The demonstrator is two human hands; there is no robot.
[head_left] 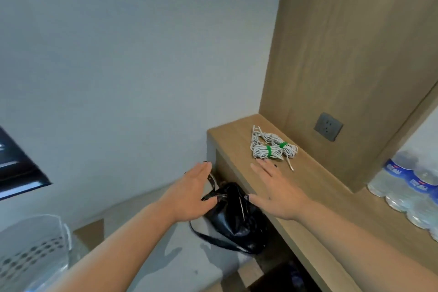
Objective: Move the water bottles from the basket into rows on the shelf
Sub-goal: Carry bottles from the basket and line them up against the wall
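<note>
**Empty hands reach out beside the wooden shelf**

A person's two bare arms stretch forward beside a light wooden shelf (239, 140) set against a pale wall. The left hand (192, 193) is spread flat with fingers straight and together, holding nothing, hovering just left of the shelf's front corner and over a black bag (233, 218) that sits below the shelf edge. The right hand (277, 188) is likewise spread flat and empty, palm down above the shelf top; whether it touches the wood cannot be told. Water bottles (412, 191) with blue labels stand packed together at the shelf's right end, their print too blurred to read. A white perforated basket (35, 251) sits far left of the shelf, low in the view, with something clear inside that is too blurred to identify. On the shelf beyond the right hand lie coiled white cords (272, 147) bound with green ties, near a grey wall socket (328, 127).
</note>
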